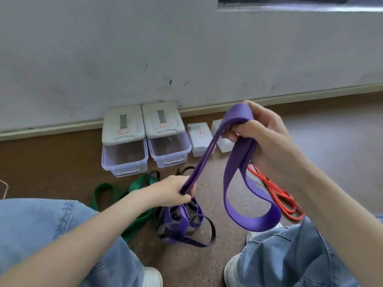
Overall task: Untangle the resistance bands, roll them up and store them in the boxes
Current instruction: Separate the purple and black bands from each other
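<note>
A wide purple resistance band [234,168] stretches between both hands. My right hand [259,129] grips its upper end, raised at centre right, and a long loop of it hangs down to my right knee. My left hand [174,191] pinches the band lower down, just above a tangle of purple and black bands [186,224] on the floor. A green band [116,193] lies left of the tangle, partly under my left arm. A red band [275,193] lies on the floor to the right, behind the hanging loop.
Two large clear boxes [124,154] [169,148] with grey lids half slid back stand against the wall. Two small clear boxes [200,139] [224,145] sit to their right. My knees in jeans and white shoes frame the bottom of the view.
</note>
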